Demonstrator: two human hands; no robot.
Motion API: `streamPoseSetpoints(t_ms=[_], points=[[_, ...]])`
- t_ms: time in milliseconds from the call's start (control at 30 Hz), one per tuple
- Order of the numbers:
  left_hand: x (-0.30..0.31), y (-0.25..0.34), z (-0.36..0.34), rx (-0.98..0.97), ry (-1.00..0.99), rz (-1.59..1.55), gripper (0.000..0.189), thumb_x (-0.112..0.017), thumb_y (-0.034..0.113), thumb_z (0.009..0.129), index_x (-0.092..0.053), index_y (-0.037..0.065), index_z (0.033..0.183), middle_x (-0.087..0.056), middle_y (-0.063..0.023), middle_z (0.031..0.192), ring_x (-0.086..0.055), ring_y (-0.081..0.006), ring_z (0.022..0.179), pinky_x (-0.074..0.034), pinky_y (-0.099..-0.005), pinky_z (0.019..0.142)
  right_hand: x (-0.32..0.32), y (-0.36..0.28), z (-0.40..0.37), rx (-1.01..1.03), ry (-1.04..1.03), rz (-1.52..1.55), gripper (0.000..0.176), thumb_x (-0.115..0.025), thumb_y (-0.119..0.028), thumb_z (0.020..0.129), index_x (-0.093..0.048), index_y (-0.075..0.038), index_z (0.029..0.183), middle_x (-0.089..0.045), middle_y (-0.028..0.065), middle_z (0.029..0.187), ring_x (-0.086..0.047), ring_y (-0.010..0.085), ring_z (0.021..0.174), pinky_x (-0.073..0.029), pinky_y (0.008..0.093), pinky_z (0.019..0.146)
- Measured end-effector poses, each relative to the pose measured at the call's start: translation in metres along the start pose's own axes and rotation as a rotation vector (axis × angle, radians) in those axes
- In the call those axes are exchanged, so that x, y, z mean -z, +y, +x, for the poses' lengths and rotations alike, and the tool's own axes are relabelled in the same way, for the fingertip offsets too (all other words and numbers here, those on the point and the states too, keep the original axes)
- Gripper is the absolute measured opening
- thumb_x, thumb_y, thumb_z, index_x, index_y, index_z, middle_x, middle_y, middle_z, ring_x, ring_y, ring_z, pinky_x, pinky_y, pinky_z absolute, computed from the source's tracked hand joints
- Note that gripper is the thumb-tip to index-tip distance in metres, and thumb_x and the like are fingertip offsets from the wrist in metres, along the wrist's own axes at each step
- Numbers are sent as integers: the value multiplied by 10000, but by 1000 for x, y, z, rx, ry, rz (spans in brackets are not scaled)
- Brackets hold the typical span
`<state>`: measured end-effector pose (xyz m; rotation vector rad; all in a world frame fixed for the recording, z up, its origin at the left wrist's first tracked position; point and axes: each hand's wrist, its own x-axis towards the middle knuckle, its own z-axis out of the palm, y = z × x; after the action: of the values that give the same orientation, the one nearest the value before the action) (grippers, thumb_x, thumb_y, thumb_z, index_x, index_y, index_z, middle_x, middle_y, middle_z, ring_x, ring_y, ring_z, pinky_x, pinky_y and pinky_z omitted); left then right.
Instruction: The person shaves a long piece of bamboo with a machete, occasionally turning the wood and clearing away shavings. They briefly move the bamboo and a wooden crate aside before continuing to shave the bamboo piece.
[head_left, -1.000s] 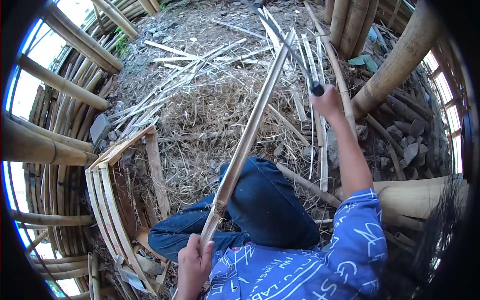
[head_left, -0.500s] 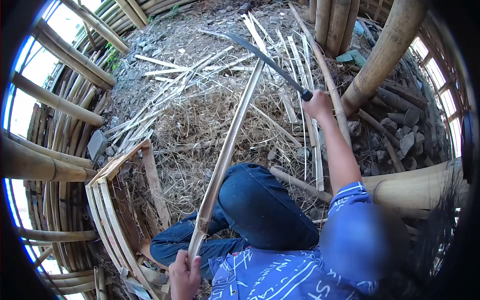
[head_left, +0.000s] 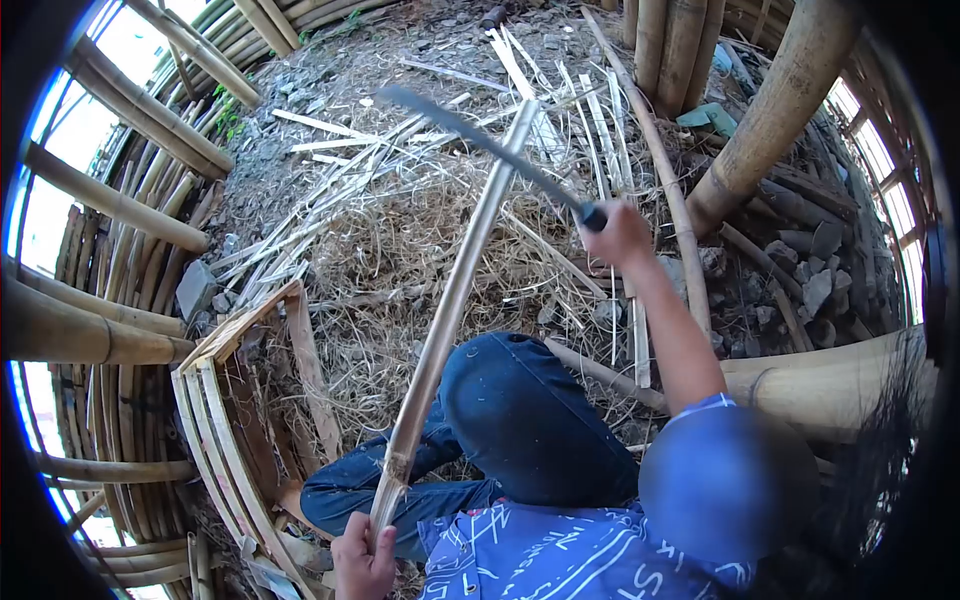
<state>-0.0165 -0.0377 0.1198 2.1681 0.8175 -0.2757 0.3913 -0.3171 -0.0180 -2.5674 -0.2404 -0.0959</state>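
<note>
Bamboo slat (head_left: 446, 305) slants past the jeans-clad knee (head_left: 525, 410), its near end clenched in the left hand (head_left: 362, 555). Right hand (head_left: 620, 235), beyond that knee, grips a machete (head_left: 455, 130) whose blade crosses the slat's far end.

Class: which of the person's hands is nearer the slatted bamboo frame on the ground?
Left. The left hand, gripping the bamboo strip, is right beside the frame. The right hand, holding the long knife, is far off on the strip's other side.
</note>
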Motion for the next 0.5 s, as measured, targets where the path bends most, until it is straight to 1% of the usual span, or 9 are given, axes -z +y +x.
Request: streamPoseSetpoints(t_ms=[133, 233, 267, 300, 333, 367, 400, 433, 500], points=[[2, -11, -11, -217, 13, 85, 187, -599, 200, 942, -541, 39, 868, -456, -38, 566, -426, -121, 492, -402, -313, 457, 1, 52, 65, -365, 140, -3, 322, -639, -276, 708, -700, 4, 855, -690, 238, 866, -685, 383, 824, -537, 453, 746], [8, -6, -4, -56, 156, 82, 232, -626, 257, 931, -550, 42, 888, -473, -39, 578, -505, -142, 541, -438, -339, 506, -25, 86, 75, -417, 207, 47, 419, -628, -303, 695, -672, 85, 847, -664, 299, 864, -677, 407, 857, -533, 447, 761], [-7, -63, 10, -329, 442, 424, 225, -634, 203, 889, -536, 1, 894, -587, -158, 797, -581, -241, 715, -423, -371, 598, -47, 110, 71, -399, 176, 29, 434, -633, -326, 690, -663, 93, 802, -655, 292, 757, -681, 400, 788, -535, 454, 733], [-2, -57, 17, -304, 451, 324, 245, -625, 204, 902, -499, 5, 836, -500, -121, 668, -507, -193, 600, -383, -346, 535, -45, 99, 52, -391, 113, 184, 358, -662, -295, 695, -673, 53, 780, -687, 254, 805, -693, 374, 749, -545, 417, 672], [0, -52, 23, -274, 459, 220, 285, -617, 206, 915, -461, 10, 778, -412, -83, 539, -432, -144, 485, -343, -322, 473, -51, 89, 32, -471, 52, 480, 287, -660, -259, 714, -643, 26, 684, -651, 156, 618, -650, 280, 523, -505, 372, 517], [4, -39, 29, -199, 430, 135, 292, -630, 214, 899, -457, 14, 775, -389, -79, 545, -411, -135, 498, -338, -317, 479, -61, 79, 14, -510, 60, 659, 230, -639, -205, 738, -606, -12, 617, -576, 74, 516, -571, 178, 416, -446, 329, 432], [9, -28, 34, -121, 402, 48, 301, -642, 223, 884, -454, 17, 771, -367, -74, 550, -389, -126, 511, -333, -312, 485, -62, 57, -8, -506, 49, 816, 215, -620, -153, 755, -557, -58, 573, -534, 42, 488, -522, 143, 390, -397, 308, 391], [15, -36, 42, -90, 303, -30, 318, -680, 233, 848, -467, 8, 773, -412, -106, 547, -446, -190, 496, -359, -344, 498, -64, 42, -25, -515, 14, 941, 156, -603, -127, 779, -591, -41, 650, -507, 25, 494, -460, 123, 366, -370, 289, 381], [19, -31, 57, -80, 262, 13, 332, -707, 256, 817, -499, -1, 793, -501, -158, 579, -526, -297, 528, -401, -388, 533, -81, 32, -51, -549, -25, 1065, 186, -600, -151, 799, -538, -73, 642, -472, 17, 505, -450, 131, 388, -391, 299, 408]])
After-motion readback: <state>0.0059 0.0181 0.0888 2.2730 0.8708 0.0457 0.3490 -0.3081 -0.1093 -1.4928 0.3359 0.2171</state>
